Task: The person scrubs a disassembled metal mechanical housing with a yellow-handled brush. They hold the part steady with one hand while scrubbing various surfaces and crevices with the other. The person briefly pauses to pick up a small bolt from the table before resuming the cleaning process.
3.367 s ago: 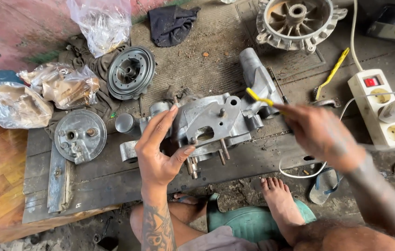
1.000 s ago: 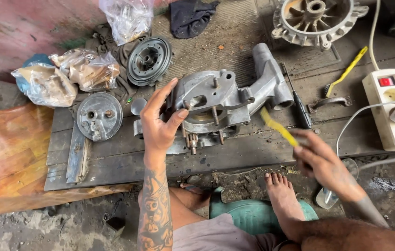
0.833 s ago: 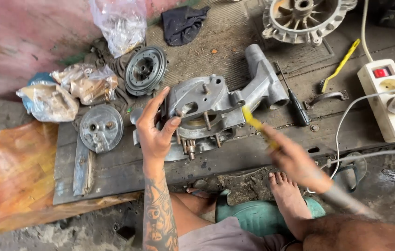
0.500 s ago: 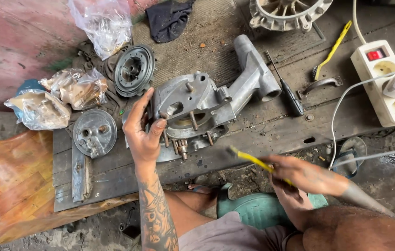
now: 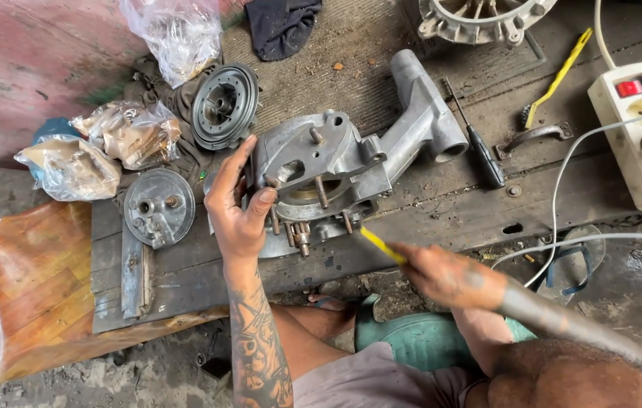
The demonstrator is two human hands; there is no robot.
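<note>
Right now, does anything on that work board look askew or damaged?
The engine casing sits tilted up on edge, steadied by the left hand, studs pointing out. The right hand holds a yellow brush at its lower edge. No damage visible.

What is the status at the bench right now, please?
Left hand gripping the aluminium engine casing, tilted up. Right hand holds a yellow-handled brush, tip at the casing's lower edge. Black-handled screwdriver lies alongside, apart.
</note>
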